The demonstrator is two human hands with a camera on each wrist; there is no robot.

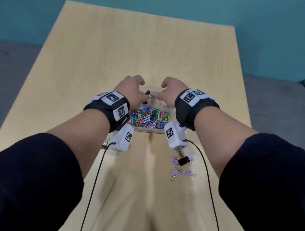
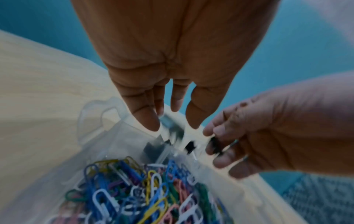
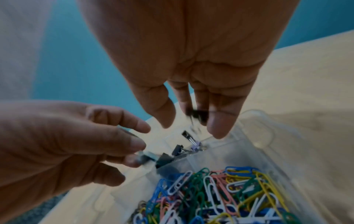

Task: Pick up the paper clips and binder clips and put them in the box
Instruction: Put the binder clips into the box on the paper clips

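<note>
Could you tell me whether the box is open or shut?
Open: paper clips lie uncovered in the box; no lid shows.

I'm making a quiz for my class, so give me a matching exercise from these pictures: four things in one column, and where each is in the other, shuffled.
Things:
1. paper clips
2. purple binder clips
3. left hand
4. cables

Places:
A. loose on the table near the right forearm
B. over the box's far end
C. trailing from the wrist cameras
D. heaped in the clear box

Pairs: 1-D, 2-A, 3-B, 4-C
</note>
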